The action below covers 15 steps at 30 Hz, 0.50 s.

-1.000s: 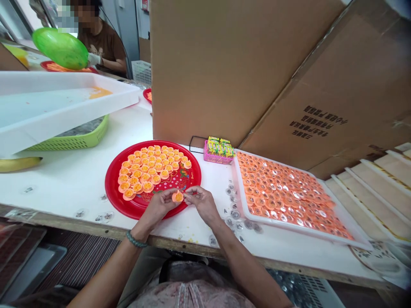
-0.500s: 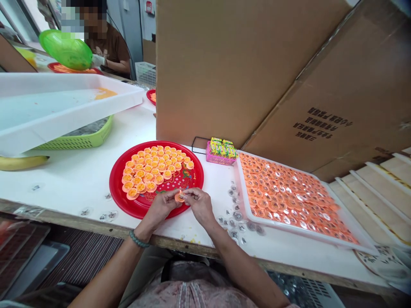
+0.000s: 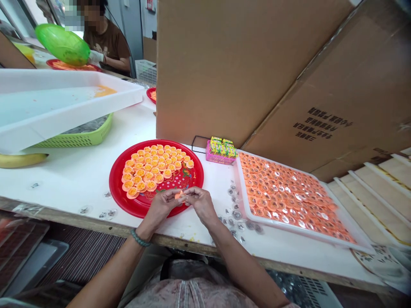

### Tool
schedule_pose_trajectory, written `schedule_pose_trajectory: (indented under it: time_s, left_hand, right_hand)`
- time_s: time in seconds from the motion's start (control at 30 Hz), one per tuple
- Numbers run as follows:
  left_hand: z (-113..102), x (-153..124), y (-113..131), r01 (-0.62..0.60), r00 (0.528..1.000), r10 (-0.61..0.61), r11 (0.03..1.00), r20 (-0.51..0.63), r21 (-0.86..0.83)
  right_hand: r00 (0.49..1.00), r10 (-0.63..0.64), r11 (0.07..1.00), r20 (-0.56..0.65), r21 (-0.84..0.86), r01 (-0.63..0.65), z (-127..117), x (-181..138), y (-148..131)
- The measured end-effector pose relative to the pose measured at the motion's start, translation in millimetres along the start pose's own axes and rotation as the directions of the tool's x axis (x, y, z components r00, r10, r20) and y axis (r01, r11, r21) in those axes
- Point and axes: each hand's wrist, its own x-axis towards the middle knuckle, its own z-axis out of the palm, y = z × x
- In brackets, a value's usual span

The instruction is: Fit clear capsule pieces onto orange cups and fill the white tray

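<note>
Between my left hand and my right hand is a small round orange piece, pinched by the fingertips of both. Its lower part is hidden by my fingers. Both hands are over the near right edge of a red round tray. On the tray's far and left side lie many orange discs with yellow centres, packed in rows. To the right, a white tray holds rows of orange discs with dark centres and shiny clear tops.
Small clear discs lie between the trays. A pink basket of yellow-green packets stands against a tall cardboard box. At left are a banana, a green basket and a large white tray. Beyond, a person tilts a green basin.
The orange piece has turned between my fingertips, showing less of its face. My hands stay in nearly the same place. The other person's green basin has shifted slightly.
</note>
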Motion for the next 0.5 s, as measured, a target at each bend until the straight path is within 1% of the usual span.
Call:
schedule_pose_trajectory:
  time_s: [0.13, 0.23, 0.3, 0.33, 0.43, 0.5]
  left_hand:
    - [1.8, -0.2, 4.0, 0.006, 1.000, -0.007, 1.000, -0.017, -0.026]
    - [0.9, -0.2, 7.9, 0.016, 1.000, -0.016, 1.000, -0.018, 0.003]
    - [0.3, -1.0, 10.1, 0.043, 0.999, -0.042, 0.998, -0.015, 0.055]
    - [0.1, -1.6, 11.1, 0.060, 0.998, -0.058, 0.995, -0.018, 0.086]
    - [-1.3, -2.1, 12.6, 0.107, 0.993, -0.094, 0.972, -0.068, 0.207]
    - [-3.3, -0.2, 11.7, 0.117, 0.993, -0.102, 0.948, -0.065, 0.295]
  right_hand:
    - [1.000, 0.012, 0.997, -0.003, 0.074, -0.012, -1.8, -3.8, 5.3]
    - [1.000, 0.007, 1.000, 0.004, 0.011, -0.008, -0.2, -3.9, 7.5]
    - [0.999, -0.034, 0.996, 0.005, -0.082, 0.035, 1.5, -3.6, 9.0]
    - [0.997, -0.082, 0.986, -0.008, -0.149, 0.080, 2.3, -3.6, 10.2]
    - [0.965, -0.255, 0.899, -0.062, -0.384, 0.213, 3.4, -3.6, 16.3]
    - [0.952, -0.299, 0.847, -0.068, -0.478, 0.232, 3.3, -2.8, 21.2]
